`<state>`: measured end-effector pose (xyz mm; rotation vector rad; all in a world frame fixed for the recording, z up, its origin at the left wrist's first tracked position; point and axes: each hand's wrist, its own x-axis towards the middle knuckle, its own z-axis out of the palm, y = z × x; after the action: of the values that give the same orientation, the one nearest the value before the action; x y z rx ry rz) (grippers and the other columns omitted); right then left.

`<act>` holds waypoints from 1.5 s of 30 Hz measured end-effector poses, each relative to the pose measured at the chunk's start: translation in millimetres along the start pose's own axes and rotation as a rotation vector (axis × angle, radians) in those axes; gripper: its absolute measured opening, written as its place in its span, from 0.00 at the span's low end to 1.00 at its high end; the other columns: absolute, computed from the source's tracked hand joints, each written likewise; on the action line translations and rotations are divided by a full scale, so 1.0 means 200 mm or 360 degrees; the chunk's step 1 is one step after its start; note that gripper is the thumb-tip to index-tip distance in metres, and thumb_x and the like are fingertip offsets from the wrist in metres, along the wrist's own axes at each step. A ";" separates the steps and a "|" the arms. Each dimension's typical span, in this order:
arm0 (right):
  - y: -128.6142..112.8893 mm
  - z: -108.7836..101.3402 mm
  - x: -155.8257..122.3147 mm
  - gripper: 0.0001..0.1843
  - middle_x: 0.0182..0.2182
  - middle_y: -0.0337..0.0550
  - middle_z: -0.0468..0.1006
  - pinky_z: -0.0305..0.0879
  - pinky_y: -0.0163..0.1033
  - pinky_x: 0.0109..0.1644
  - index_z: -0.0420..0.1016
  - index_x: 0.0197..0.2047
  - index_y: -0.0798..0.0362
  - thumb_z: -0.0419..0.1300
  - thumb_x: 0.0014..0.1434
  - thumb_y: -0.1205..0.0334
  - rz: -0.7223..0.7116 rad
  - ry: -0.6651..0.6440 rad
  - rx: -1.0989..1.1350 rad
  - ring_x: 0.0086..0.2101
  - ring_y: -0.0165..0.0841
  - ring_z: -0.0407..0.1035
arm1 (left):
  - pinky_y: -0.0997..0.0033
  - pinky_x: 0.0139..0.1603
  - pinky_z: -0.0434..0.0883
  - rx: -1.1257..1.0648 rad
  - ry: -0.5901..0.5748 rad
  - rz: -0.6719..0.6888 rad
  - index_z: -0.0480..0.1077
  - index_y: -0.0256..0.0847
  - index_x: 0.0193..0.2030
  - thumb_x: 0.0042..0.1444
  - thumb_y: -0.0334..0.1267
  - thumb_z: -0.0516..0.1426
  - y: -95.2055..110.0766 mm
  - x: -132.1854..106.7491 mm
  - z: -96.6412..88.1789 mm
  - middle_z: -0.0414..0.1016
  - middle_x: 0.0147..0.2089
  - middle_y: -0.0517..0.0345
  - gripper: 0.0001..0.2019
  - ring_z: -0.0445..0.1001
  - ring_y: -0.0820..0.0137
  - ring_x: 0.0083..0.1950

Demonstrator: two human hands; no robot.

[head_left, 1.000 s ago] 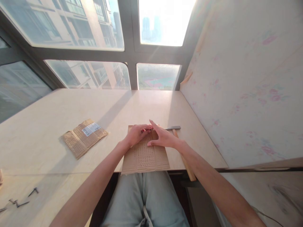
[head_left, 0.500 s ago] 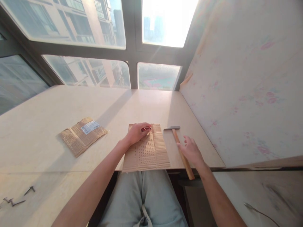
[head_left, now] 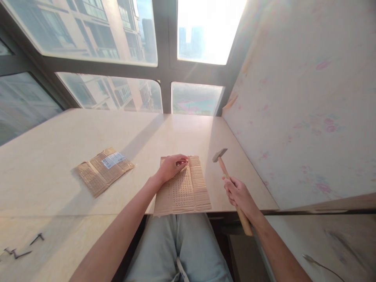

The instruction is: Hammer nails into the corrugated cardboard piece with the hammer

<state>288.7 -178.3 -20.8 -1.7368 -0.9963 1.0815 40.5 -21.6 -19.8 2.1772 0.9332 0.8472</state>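
Left hand (head_left: pixel 172 167): fingertips pinched on a small dark item (head_left: pixel 187 162) (too small to identify) near the far edge of the cardboard sheet (head_left: pixel 183 190). Sheet: brown, ribbed, flat on the bench (head_left: pixel 188 135), its middle pitted with rows of holes. Hammer (head_left: pixel 223 168): wooden handle, grey head, gripped in the closed right hand (head_left: pixel 238 194).

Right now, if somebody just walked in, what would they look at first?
Probably the hammer, gripped in the right hand, just right of the dotted cardboard at the table's near edge. Next, maybe the bright window straight ahead, beyond the table. The dark nails at the lower left might catch the eye too.
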 end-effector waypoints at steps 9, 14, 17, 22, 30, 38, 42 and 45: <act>-0.36 0.05 -0.23 0.22 0.21 0.29 0.63 0.49 0.26 0.10 0.67 0.39 0.52 0.53 0.62 0.40 -0.0110 -0.0547 0.0042 0.11 0.20 0.53 | 0.68 0.44 0.77 -0.0028 -0.0019 -0.0072 0.74 0.42 0.44 0.56 0.35 0.59 0.02 -0.01 -0.01 0.83 0.41 0.57 0.09 0.81 0.67 0.40; -0.34 0.12 -0.21 0.21 0.20 0.28 0.59 0.48 0.26 0.09 0.61 0.33 0.50 0.49 0.65 0.41 -0.0246 -0.0426 -0.0166 0.11 0.20 0.51 | 0.67 0.44 0.77 -0.0081 0.0010 -0.0092 0.72 0.42 0.45 0.56 0.35 0.60 -0.01 -0.01 0.01 0.83 0.39 0.57 0.10 0.81 0.67 0.40; -0.34 0.13 -0.18 0.20 0.19 0.27 0.58 0.50 0.27 0.09 0.61 0.34 0.50 0.48 0.65 0.41 -0.0233 -0.0393 -0.0238 0.11 0.21 0.51 | 0.67 0.44 0.77 -0.0101 0.0004 -0.0090 0.72 0.43 0.46 0.56 0.35 0.60 -0.02 -0.01 0.01 0.83 0.40 0.56 0.11 0.82 0.67 0.40; -0.35 0.13 -0.16 0.18 0.15 0.27 0.57 0.48 0.28 0.11 0.60 0.29 0.49 0.47 0.66 0.47 -0.0239 -0.0470 -0.0605 0.11 0.23 0.52 | 0.64 0.45 0.77 -0.0092 -0.0031 -0.0108 0.68 0.44 0.50 0.54 0.33 0.60 -0.02 -0.01 0.01 0.83 0.40 0.58 0.16 0.81 0.66 0.40; -0.37 0.16 -0.15 0.16 0.16 0.28 0.57 0.49 0.31 0.15 0.59 0.28 0.48 0.48 0.66 0.51 -0.0338 -0.0399 -0.0682 0.13 0.25 0.52 | 0.63 0.46 0.77 -0.0109 -0.0048 -0.0110 0.67 0.43 0.49 0.54 0.32 0.59 -0.02 -0.01 0.01 0.83 0.40 0.58 0.15 0.82 0.66 0.41; -0.34 0.16 -0.15 0.17 0.17 0.29 0.59 0.50 0.31 0.16 0.61 0.30 0.48 0.47 0.66 0.49 -0.0372 -0.0354 -0.0589 0.14 0.25 0.52 | 0.63 0.47 0.77 -0.0141 -0.0033 -0.0100 0.66 0.44 0.50 0.54 0.33 0.59 -0.03 -0.01 0.01 0.83 0.40 0.58 0.16 0.81 0.66 0.41; -0.32 0.19 -0.16 0.16 0.17 0.30 0.61 0.50 0.31 0.15 0.61 0.29 0.48 0.48 0.66 0.50 -0.0371 -0.0400 -0.0614 0.14 0.25 0.53 | 0.64 0.44 0.77 -0.0096 -0.0049 -0.0090 0.69 0.44 0.49 0.55 0.32 0.58 -0.03 -0.01 0.01 0.83 0.39 0.59 0.14 0.81 0.67 0.40; -0.30 0.20 -0.16 0.16 0.17 0.30 0.60 0.50 0.31 0.14 0.62 0.30 0.49 0.48 0.66 0.49 -0.0353 -0.0362 -0.0540 0.13 0.25 0.52 | 0.64 0.45 0.77 -0.0116 -0.0063 -0.0070 0.69 0.43 0.50 0.54 0.32 0.58 -0.02 -0.01 0.00 0.83 0.40 0.57 0.15 0.81 0.67 0.40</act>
<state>231.0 -177.2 32.9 -1.7366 -1.5507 1.0247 38.1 -20.4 -22.6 2.0962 0.9137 0.8023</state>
